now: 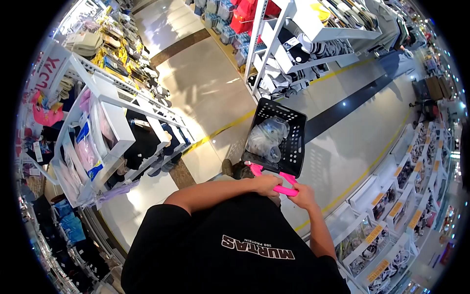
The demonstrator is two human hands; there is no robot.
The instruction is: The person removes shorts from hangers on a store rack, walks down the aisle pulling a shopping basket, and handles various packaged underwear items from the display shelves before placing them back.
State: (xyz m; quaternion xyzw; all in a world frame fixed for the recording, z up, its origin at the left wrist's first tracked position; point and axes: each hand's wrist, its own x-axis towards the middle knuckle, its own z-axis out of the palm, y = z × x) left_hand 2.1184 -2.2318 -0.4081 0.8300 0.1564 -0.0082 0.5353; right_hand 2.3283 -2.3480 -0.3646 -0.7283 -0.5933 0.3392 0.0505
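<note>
A black perforated shopping basket [292,139] hangs in front of me by its pink handle [285,190]. My left hand [268,186] is closed around the handle's left part. On the right end of the same handle, my right hand [303,196] is closed too. Inside the basket lies a crumpled clear plastic bag [267,139]; what it contains is hard to make out. Part of a shoe [227,167] shows on the floor just left of the basket.
A white rack [117,127] of folded goods stands on the left. Ahead is another white shelf unit [289,49] with socks and packs. Low white display bins [377,196] line the right. Yellow tape [220,128] crosses the tiled floor. A person [399,61] is far right.
</note>
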